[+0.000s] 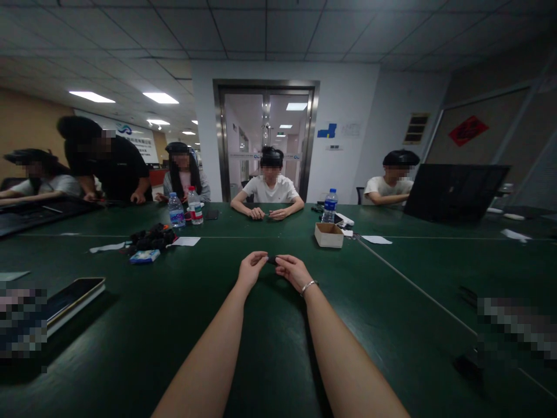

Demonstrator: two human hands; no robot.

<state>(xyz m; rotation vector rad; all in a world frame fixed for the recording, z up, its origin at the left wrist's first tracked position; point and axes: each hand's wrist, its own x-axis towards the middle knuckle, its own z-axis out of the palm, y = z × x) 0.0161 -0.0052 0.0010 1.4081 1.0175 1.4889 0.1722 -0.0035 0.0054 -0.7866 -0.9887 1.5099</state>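
Note:
Both arms reach forward over the dark green table (195,325). Between my fingertips is a small black object (272,260), too small and dark to name. My left hand (253,270) pinches its left end with thumb and forefinger. On its other end, my right hand (294,271) closes with the fingers curled in. A silver bracelet (308,287) circles my right wrist. The object is held just above the table or on it; I cannot tell which.
Ahead right stands an open cardboard box (329,237) by a water bottle (330,206). Left are a black tangled pile (152,238), a blue-white packet (145,256), two bottles (176,211) and a phone (76,299). Several people sit across; a large black monitor (455,191) stands right.

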